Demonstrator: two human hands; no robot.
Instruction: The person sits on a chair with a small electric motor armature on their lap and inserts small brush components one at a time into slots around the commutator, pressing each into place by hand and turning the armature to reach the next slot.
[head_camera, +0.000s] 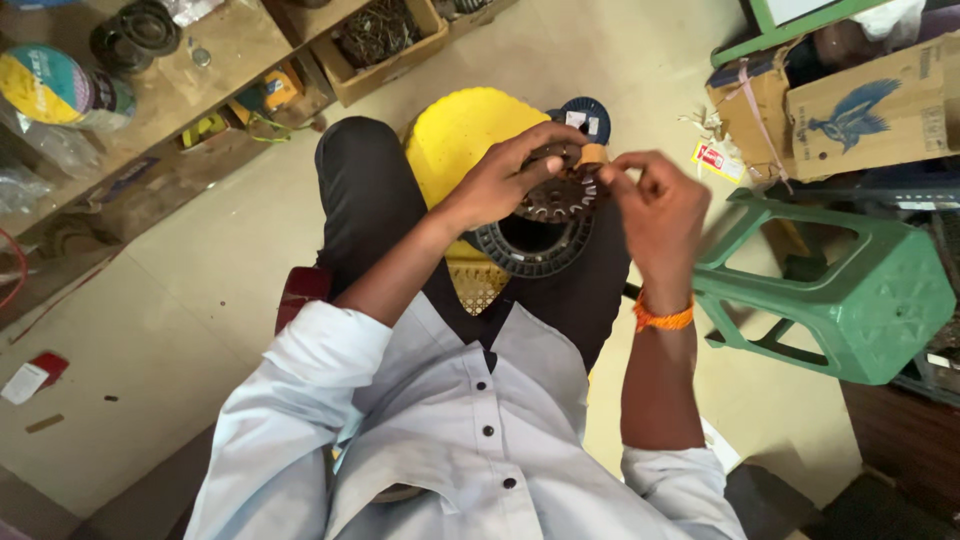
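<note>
Clutter is being shown all round the seated person: a green plastic stool is lying tipped on its side just right of the knees, cardboard boxes are standing behind it, and a wooden shelf with a roll of tape and dark round parts is running along the upper left. A yellow stool is being partly hidden beneath the hands, with a small blue spool lying on the floor beyond it. A black plastic ring is resting on the lap, directly under the work.

A round, toothed motor stator is being held above the lap, in front of the chest. It is being gripped by the left hand, whose fingers are curled over its upper rim and closed on it. The right hand is being kept just beside the stator's right edge, wrist bent, with thumb and forefinger pinched together at the rim near a small tan piece; what is pinched is too small to be told. An orange thread band is being worn on the right wrist.
</note>
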